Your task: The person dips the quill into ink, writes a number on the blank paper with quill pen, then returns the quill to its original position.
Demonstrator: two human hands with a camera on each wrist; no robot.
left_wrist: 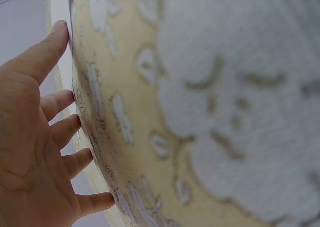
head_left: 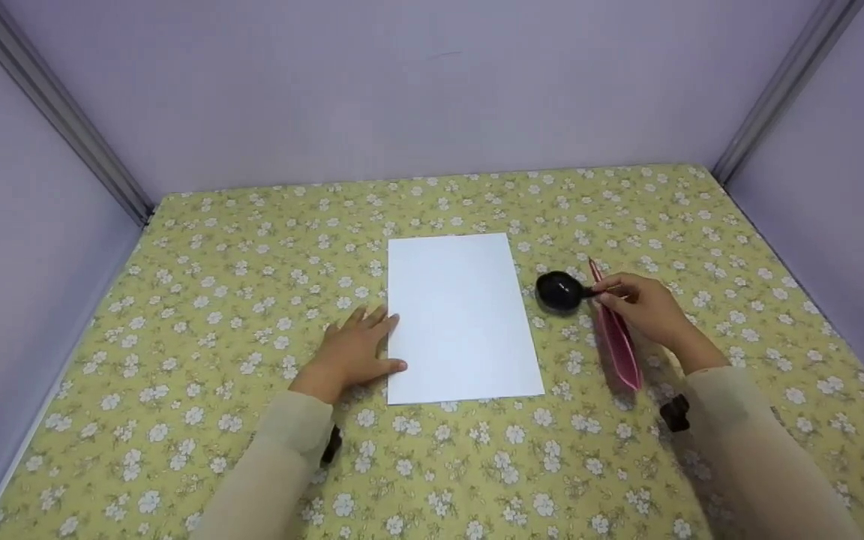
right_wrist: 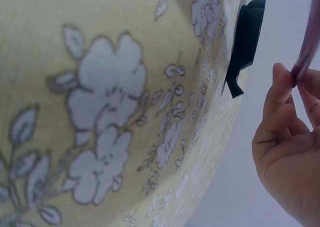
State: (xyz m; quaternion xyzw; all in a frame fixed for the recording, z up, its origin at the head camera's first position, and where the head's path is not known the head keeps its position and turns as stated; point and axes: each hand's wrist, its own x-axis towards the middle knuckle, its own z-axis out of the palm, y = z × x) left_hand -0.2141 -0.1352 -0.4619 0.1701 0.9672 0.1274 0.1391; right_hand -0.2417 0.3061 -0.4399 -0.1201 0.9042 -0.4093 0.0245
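A white sheet of paper lies flat on the flowered tablecloth. My left hand is spread at its left edge, with the thumb and a fingertip over the margin; the left wrist view shows the fingers straight and apart. With thumb and fingertips, my right hand pinches a long, narrow pink thing with pale edges, seen edge-on and tapering at its far end; I cannot tell its kind. A black round-bowled scoop lies left of that hand, its short handle apart from the fingers in the right wrist view.
Yellow cloth with white flowers covers the table. Pale panels close off the back and both sides, with grey metal posts at the corners. Dark wrist cameras sit under both sleeves.
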